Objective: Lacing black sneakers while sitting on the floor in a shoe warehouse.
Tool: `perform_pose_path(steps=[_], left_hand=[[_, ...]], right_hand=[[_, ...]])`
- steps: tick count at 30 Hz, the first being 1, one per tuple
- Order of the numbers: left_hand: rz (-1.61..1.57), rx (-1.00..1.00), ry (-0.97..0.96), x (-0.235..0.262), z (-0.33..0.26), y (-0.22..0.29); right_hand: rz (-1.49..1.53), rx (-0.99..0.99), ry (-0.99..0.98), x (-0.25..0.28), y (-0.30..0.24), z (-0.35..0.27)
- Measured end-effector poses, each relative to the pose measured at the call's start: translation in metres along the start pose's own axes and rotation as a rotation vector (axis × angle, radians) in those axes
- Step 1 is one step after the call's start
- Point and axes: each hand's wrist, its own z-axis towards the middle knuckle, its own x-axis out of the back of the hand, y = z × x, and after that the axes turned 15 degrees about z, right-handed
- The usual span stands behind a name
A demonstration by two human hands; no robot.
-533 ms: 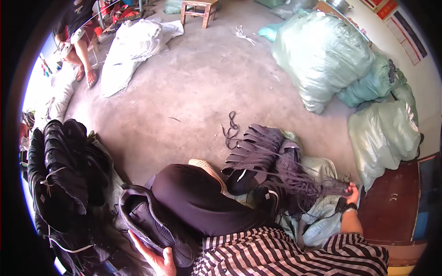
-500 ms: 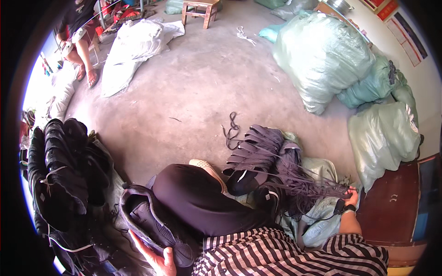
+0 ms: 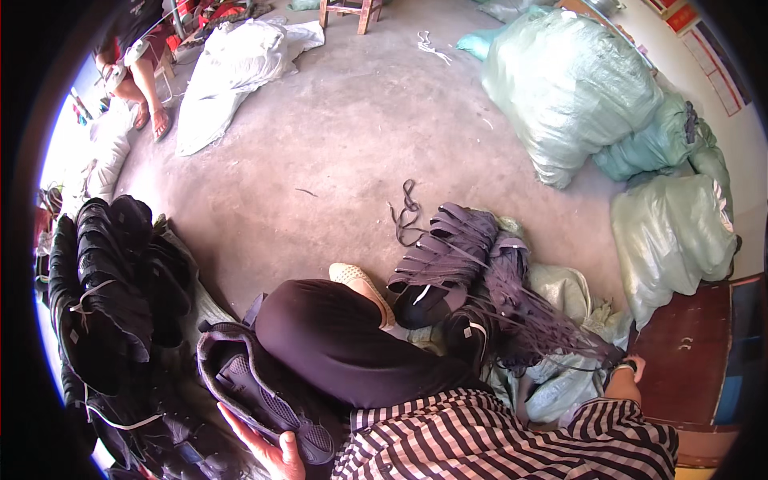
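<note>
My left hand [image 3: 268, 448] grips a black shoe [image 3: 298, 400] by its side, beside my left thigh; its opening faces up. No lace shows in the eyelets that I can see. At the right, my right hand [image 3: 637, 363] is closed at the end of a bundle of dark shoelaces [image 3: 552, 324]. The laces stretch toward it from a heap next to my knee; its fingers are partly hidden. Folded bundles of dark laces [image 3: 452, 244] lie on top of that heap, with black shoes [image 3: 468, 332] below them.
Stacked black shoes [image 3: 104, 280] rise at my left. Large pale-green sacks [image 3: 572, 88] stand at the right, near a dark red board [image 3: 684, 360]. A white sack [image 3: 232, 76] lies ahead on the concrete floor [image 3: 336, 136]. Another person [image 3: 144, 68] sits at the far left.
My right hand has moved right and slightly down, and the lace bundle's end has shifted with it. The left hand keeps its hold on the shoe. The view has tilted slightly.
</note>
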Motion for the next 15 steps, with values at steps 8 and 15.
perform_pose_path(steps=[8,15], left_hand=[[-0.012,-0.035,-0.013,-0.008,0.008,0.002],[0.038,-0.009,-0.053,-0.006,0.009,0.006]], right_hand=[[-1.727,0.539,0.811,0.017,0.048,0.067],[-2.028,0.541,0.415,-0.324,0.128,0.248]])
